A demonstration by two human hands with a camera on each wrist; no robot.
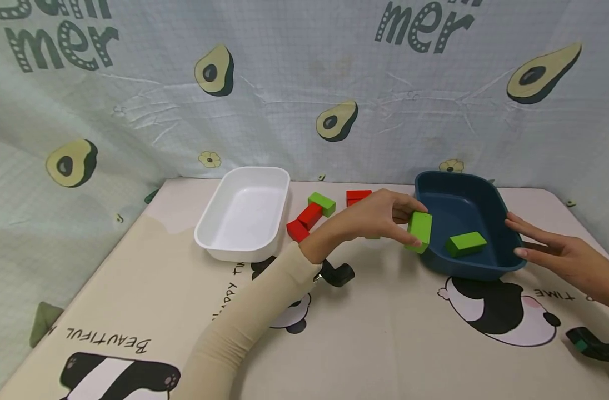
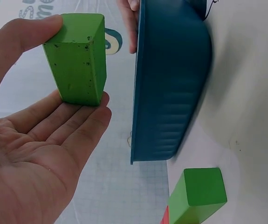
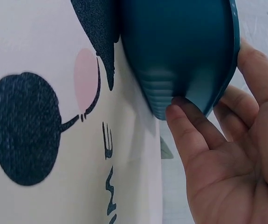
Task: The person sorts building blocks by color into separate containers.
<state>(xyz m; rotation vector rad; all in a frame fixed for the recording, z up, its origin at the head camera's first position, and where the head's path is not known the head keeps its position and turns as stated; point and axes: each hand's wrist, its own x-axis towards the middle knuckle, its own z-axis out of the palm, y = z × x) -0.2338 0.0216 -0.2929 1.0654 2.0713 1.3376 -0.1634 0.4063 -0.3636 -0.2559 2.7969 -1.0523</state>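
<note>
My left hand (image 1: 379,214) pinches a green block (image 1: 420,230) between thumb and fingertips, beside the near left rim of the dark blue bin (image 1: 472,270). In the left wrist view the held green block (image 2: 75,60) is apart from the bin's wall. Another green block (image 1: 465,244) lies inside the bin. My right hand (image 1: 567,258) touches the bin's right side; in the right wrist view, its fairly straight fingers (image 3: 185,126) rest against the outer wall and near the rim.
A white bin (image 1: 239,251) stands left of centre. Between the bins lie a green block (image 1: 322,204), red blocks (image 1: 310,215) and a further red block (image 1: 358,195), partly behind my left hand. One more green block (image 2: 201,196) shows in the left wrist view.
</note>
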